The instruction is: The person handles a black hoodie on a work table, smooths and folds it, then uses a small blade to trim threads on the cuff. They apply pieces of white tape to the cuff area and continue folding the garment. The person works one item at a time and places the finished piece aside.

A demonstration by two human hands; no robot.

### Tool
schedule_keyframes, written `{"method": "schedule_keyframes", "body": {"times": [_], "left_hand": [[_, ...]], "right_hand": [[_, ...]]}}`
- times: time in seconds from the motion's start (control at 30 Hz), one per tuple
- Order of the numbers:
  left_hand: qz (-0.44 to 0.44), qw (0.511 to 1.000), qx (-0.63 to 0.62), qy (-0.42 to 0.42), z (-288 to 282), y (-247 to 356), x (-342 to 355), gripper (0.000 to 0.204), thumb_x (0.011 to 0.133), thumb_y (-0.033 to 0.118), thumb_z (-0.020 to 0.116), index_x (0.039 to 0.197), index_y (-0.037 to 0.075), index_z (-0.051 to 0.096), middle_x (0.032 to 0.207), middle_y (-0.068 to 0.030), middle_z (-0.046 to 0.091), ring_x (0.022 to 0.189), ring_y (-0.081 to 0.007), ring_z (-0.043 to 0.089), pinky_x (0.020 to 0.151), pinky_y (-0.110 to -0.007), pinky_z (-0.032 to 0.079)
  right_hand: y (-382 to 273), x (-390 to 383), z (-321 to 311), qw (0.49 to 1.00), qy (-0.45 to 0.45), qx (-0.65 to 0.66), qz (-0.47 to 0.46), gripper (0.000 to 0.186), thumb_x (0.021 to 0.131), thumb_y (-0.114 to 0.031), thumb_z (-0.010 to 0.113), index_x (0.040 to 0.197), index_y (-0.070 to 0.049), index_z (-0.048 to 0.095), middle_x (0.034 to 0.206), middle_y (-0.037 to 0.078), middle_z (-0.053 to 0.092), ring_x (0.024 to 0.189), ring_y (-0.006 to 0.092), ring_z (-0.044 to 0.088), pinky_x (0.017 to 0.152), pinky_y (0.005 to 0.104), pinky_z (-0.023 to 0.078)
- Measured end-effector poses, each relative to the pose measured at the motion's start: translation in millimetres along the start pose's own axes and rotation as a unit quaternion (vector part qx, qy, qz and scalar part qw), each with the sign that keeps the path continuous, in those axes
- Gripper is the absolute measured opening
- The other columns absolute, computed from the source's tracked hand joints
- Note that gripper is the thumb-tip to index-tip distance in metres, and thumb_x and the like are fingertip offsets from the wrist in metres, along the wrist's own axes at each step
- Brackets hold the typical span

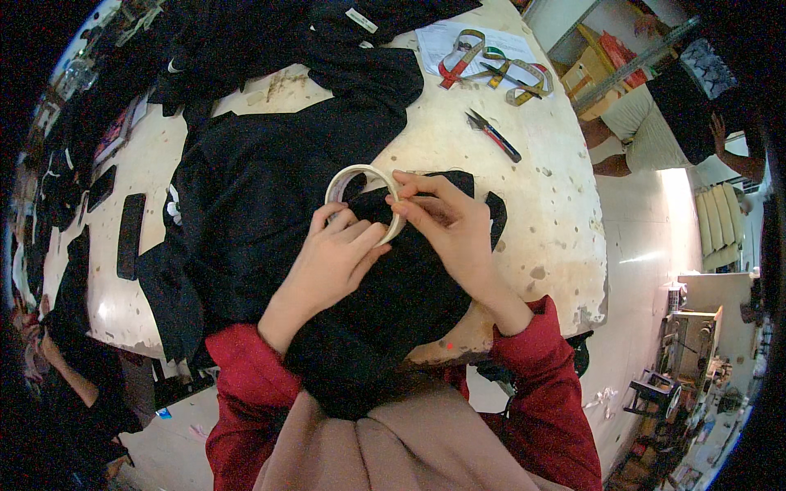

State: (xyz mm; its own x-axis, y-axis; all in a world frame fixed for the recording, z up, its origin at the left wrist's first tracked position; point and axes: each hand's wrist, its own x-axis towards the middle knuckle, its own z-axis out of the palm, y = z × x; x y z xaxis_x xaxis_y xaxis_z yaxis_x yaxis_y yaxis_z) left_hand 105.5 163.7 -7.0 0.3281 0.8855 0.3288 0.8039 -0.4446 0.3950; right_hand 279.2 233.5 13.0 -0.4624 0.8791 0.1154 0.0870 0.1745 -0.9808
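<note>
A cream-coloured roll of tape point(372, 170) is between my two hands, tilted over black fabric. My left hand point(332, 254) is closed around its lower left side, with fingers reaching into the ring. Thumb and fingertips of my right hand point(450, 217) pinch the roll's right edge; whether they hold the tape's loose end I cannot make out. Beneath both hands, the black fabric point(246, 188) lies bunched across the table and hangs over its near edge toward me.
On the pale, stained table point(548, 213) are thread snips point(498, 139), a coiled measuring tape point(463, 61) over paper point(430, 39), and a black phone point(130, 237). More dark garments point(246, 41) lie at the back. One person point(655, 123) stands right; another person's arm point(72, 372) shows left.
</note>
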Motion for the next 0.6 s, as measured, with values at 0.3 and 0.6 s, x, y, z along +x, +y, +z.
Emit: {"method": "schedule_keyframes", "body": {"times": [0.3,0.6], "left_hand": [[-0.006,0.995,-0.096,-0.006,-11.4,-14.5,0.8,0.021,0.089,0.024,0.058,0.094,0.004,0.055,0.079,-0.0119,0.056,0.083,-0.0304,0.055,0.086,-0.040,0.038],[-0.024,0.983,-0.180,0.023,-17.2,-14.0,-0.1,0.022,0.090,0.025,0.055,0.091,0.002,0.054,0.073,-0.0150,0.054,0.074,-0.0340,0.052,0.079,-0.038,0.037]], "right_hand": [[-2.0,2.7,-6.3,0.967,-0.016,-0.187,-0.172,0.015,0.091,-0.006,0.055,0.105,-0.002,0.052,0.107,0.013,0.058,0.098,0.0230,0.057,0.087,0.0335,0.045],[11.1,-2.0,-3.2,0.982,-0.077,-0.033,-0.172,0.011,0.096,-0.008,0.048,0.106,-0.003,0.045,0.112,0.009,0.050,0.092,0.0126,0.046,0.084,0.0253,0.040]]}}
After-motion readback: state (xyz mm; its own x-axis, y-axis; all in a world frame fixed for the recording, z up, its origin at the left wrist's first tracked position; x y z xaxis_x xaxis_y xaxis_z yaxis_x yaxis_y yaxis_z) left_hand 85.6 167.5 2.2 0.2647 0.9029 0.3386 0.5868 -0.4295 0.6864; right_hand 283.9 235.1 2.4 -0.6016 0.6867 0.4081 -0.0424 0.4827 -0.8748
